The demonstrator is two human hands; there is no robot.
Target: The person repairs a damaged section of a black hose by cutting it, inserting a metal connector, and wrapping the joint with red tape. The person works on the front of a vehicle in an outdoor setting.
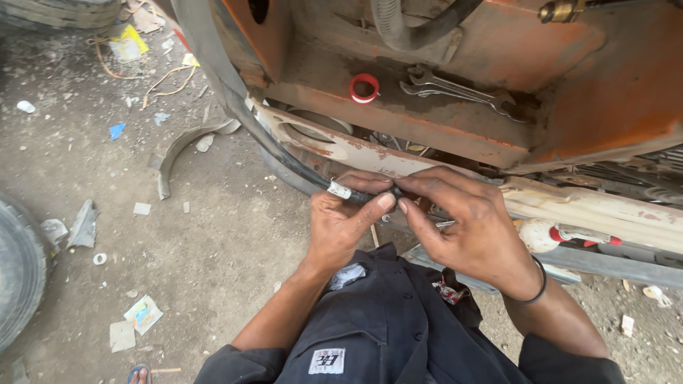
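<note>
While both hands met at the lower edge of a rust-orange vehicle body [455,92], the left hand [341,224] was pinched narrow around a black cable [284,153] just behind its pale metal end fitting [339,190], thumb and forefinger closed on the line. The right hand [466,227] came in from the other side, fingertips nearly touching the left thumb and curled over the spot where the cable end met the cream-painted frame rail [590,206]; whether it gripped a small part there could not be told, as the fingers hid it. The cable ran up and to the left from the hands along the body's dark edge.

On the orange ledge above lay a pair of spanners [462,91], stacked and crossed, beside a red plastic ring [364,88], both well apart from the hands. A red-and-white fitting [562,235] sat near the right wrist, which wore a dark band [538,281]. Scraps of paper littered the dirt floor [213,242], and a tyre [18,277] showed at the left edge.

By the look of it, the step in hand was seating or freeing the cable end at the rail; the next move would seem to call for a steady hold on the cable and fine fingertip work at the fitting.
</note>
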